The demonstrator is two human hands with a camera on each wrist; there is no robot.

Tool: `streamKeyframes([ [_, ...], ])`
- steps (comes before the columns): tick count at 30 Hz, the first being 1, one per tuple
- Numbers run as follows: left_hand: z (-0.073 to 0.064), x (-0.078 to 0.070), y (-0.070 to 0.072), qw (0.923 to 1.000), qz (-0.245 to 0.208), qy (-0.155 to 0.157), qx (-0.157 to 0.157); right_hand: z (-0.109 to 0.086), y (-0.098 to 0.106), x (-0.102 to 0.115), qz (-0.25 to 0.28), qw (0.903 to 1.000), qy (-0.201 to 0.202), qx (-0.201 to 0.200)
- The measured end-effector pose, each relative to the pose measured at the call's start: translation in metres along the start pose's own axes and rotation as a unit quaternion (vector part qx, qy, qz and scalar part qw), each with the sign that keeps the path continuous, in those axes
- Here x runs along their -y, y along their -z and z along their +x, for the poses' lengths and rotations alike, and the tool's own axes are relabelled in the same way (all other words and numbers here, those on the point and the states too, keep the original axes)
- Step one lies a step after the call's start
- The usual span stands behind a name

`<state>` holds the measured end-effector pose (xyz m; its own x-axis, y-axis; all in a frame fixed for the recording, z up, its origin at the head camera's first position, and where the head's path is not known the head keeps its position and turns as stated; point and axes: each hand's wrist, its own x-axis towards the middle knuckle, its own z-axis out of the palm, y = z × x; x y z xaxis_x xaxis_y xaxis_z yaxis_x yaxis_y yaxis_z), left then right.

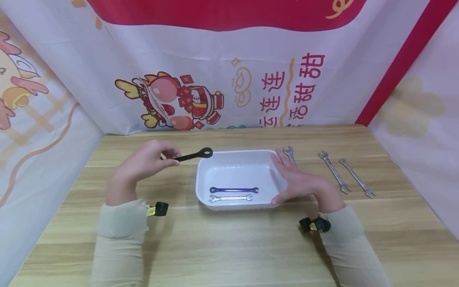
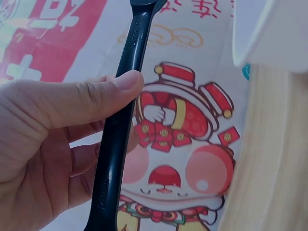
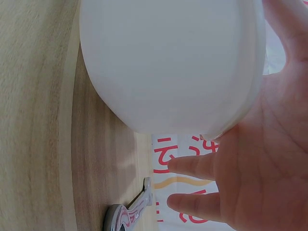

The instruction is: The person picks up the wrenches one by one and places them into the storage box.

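My left hand (image 1: 150, 159) pinches a black wrench (image 1: 193, 156) between thumb and fingers, raised at the left of a white tray (image 1: 247, 175). Its ring end points right, overlapping the tray's back left corner in the head view. In the left wrist view my thumb lies across the wrench's handle (image 2: 115, 139). Spread over the tray's right end, my right hand (image 1: 299, 181) touches the rim with straight fingers. Inside the tray, a blue-purple wrench (image 1: 234, 190) and a silver wrench (image 1: 231, 198) lie side by side near the front wall.
Right of the tray, two silver double open-ended wrenches, one longer (image 1: 334, 171) and one slimmer (image 1: 356, 178), lie on the wooden table (image 1: 222, 247). Another open-ended wrench (image 1: 288, 152) is partly hidden behind my right hand. A printed cloth (image 1: 201, 52) hangs behind the table.
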<state>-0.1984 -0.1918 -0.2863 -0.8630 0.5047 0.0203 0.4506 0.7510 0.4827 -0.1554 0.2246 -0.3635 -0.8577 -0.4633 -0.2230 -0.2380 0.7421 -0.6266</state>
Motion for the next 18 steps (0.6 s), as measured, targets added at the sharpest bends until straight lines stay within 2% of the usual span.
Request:
streamKeyframes([
  [12, 0.014, -0.018, -0.01, 0.9999, -0.016, 0.0, 0.005, 0.003, -0.002, 0.001, -0.007, 1.0, -0.005, 0.005],
  [18, 0.023, -0.035, -0.011, 0.9992, -0.037, -0.014, 0.005, 0.002, -0.001, 0.0, -0.009, 0.9999, 0.0, 0.006],
])
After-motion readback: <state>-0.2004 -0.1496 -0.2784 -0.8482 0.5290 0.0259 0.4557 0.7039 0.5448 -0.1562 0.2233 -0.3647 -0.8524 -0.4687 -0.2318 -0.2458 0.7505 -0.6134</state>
